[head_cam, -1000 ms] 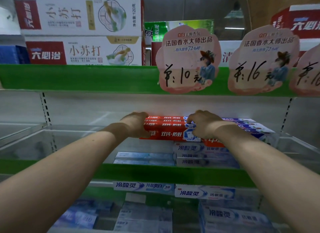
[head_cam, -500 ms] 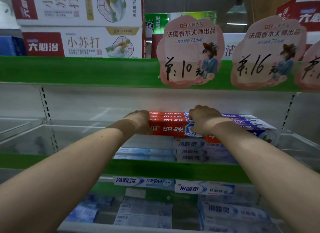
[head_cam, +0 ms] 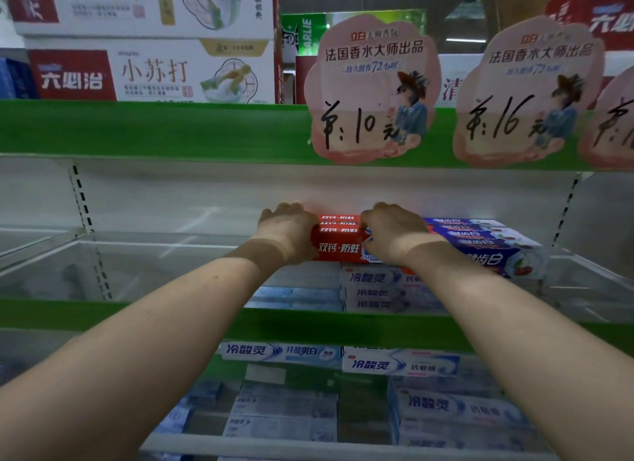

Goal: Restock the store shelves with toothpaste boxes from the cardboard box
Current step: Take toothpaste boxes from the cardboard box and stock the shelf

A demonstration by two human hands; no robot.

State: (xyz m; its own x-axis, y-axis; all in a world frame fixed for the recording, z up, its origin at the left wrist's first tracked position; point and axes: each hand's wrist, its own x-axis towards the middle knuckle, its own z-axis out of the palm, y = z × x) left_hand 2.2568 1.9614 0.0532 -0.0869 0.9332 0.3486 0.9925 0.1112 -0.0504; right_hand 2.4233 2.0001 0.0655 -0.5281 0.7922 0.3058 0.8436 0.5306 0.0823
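Observation:
A stack of red toothpaste boxes [head_cam: 338, 237] lies on the middle shelf, on top of white and blue boxes [head_cam: 374, 285]. My left hand [head_cam: 286, 230] grips the stack's left end. My right hand [head_cam: 391, 234] holds its front right part, fingers curled over the top. Blue and white boxes [head_cam: 487, 244] lie against the red stack on the right. The cardboard box is out of view.
The middle shelf has a clear plastic divider [head_cam: 85, 254] on the left and a green front lip [head_cam: 308, 326]. Pink price tags [head_cam: 372, 90] hang from the upper shelf edge. More toothpaste boxes [head_cam: 284, 412] fill the lower shelf, and large boxes [head_cam: 151, 69] stand on top.
Both hands have pushed the red stack slightly farther back and right on the shelf. The view has tilted up a little.

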